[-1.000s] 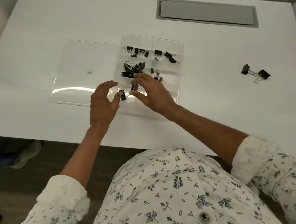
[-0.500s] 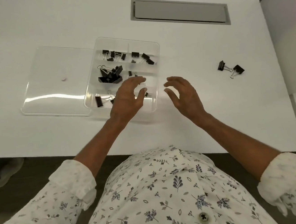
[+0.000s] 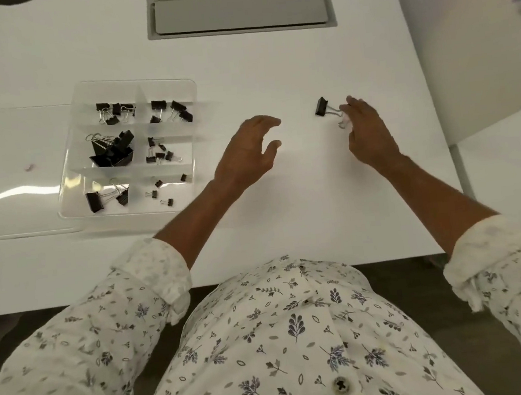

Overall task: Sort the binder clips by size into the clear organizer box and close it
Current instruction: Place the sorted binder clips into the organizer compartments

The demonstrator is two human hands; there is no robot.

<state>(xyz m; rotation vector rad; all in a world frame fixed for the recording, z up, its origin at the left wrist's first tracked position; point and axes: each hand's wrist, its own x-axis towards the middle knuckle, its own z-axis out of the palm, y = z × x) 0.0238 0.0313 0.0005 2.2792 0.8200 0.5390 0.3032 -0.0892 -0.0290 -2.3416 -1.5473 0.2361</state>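
White tabletop bears the clear organizer box; left hand nearby, loosely spread, empty; right hand curled at a binder clip handle, grip unconfirmed.

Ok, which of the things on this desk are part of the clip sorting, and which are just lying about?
Job: organizer box, its open lid, sorted clips inside, loose clip at the right hand.
Lying about: grey cable hatch, small pink speck on the lid.

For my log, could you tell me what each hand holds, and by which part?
The left hand holds nothing. The right hand reaches the black binder clip at its wire handles; grip unclear.
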